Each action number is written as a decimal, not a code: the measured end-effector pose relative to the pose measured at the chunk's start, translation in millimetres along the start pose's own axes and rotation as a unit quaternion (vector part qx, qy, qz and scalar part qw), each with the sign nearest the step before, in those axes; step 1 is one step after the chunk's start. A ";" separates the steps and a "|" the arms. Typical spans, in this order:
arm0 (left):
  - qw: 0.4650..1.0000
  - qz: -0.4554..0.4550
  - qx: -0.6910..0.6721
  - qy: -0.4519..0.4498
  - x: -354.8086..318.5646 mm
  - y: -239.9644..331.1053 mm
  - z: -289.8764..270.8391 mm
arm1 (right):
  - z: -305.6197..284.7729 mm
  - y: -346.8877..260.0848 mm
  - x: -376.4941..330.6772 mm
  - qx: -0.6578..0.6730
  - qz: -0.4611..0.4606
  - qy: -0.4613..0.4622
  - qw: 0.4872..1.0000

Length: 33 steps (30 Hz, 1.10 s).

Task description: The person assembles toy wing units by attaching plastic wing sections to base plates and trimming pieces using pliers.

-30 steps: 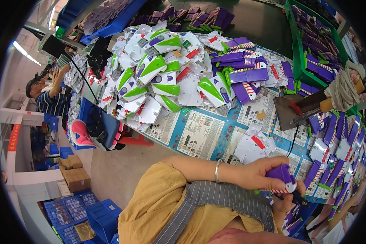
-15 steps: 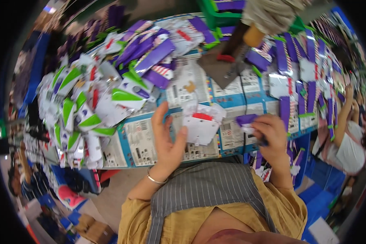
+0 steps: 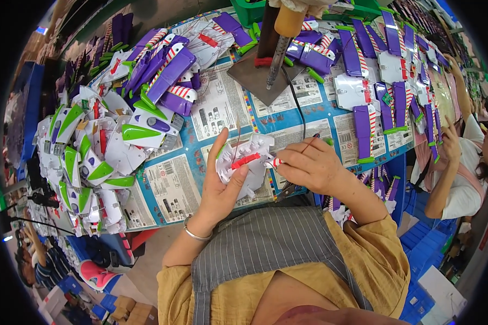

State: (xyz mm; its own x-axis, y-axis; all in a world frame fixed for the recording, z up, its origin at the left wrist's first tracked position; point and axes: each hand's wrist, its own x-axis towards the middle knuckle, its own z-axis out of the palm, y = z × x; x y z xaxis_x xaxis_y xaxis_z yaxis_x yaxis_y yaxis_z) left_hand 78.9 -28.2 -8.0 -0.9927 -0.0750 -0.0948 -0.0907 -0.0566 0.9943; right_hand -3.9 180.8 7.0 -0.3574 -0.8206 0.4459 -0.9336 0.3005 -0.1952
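My left hand (image 3: 222, 181) is closed around the edge of a white plastic toy shell (image 3: 249, 184), hollow side up, its thumb beside a red part (image 3: 245, 161) inside. A thin wire rises from the shell. My right hand (image 3: 310, 164) pinches a toy wing at the shell's right edge. Its red-and-white striped end (image 3: 275, 162) meets or nearly meets the shell; I cannot tell whether it is seated. Fingers hide most of this wing, though bits of purple and green show past the knuckles. Both hands are just above the table's near edge.
White-and-green shells (image 3: 146, 130) are heaped at left, beside stacked purple wings (image 3: 173, 73). Above a dark metal plate (image 3: 249, 81) hangs a tool with a metal shaft (image 3: 278, 59); a black cable (image 3: 298, 103) runs near it. Winged shells (image 3: 355, 89) line the right. A co-worker (image 3: 458, 151) sits there.
My left hand, open beside the shell before, now grips it, tilted. My right hand has brought the wing leftward to the shell's edge. The head view has shifted slightly.
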 end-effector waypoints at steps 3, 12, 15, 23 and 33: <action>0.998 -0.047 -0.036 -0.032 4.5 5.1 -10.3 | 1.4 -0.9 -7.7 0.220 0.159 -0.029 0.962; 0.983 -0.122 -0.120 -0.069 5.8 8.8 -10.0 | -4.0 -4.7 -1.4 0.375 0.256 -0.095 0.886; 0.986 -0.106 -0.108 -0.075 7.1 7.5 -11.1 | -9.5 -10.8 2.5 0.288 0.262 -0.133 0.911; 0.863 -0.196 -0.465 -0.004 4.7 12.0 -8.1 | 4.3 -6.4 3.6 0.238 0.302 -0.111 0.916; 0.931 -0.188 -0.296 0.095 -7.5 -11.2 18.7 | -16.7 11.1 25.5 -0.008 0.244 -0.144 0.959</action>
State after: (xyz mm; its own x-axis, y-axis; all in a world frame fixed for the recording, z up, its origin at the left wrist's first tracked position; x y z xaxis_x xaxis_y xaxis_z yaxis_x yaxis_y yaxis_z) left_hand 85.9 -8.4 -17.5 -0.8620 -0.1110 -0.4946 -0.3135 -0.6499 0.6923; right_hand -23.8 171.3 30.8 -0.7323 -0.6795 0.0447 -0.6577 0.6887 -0.3053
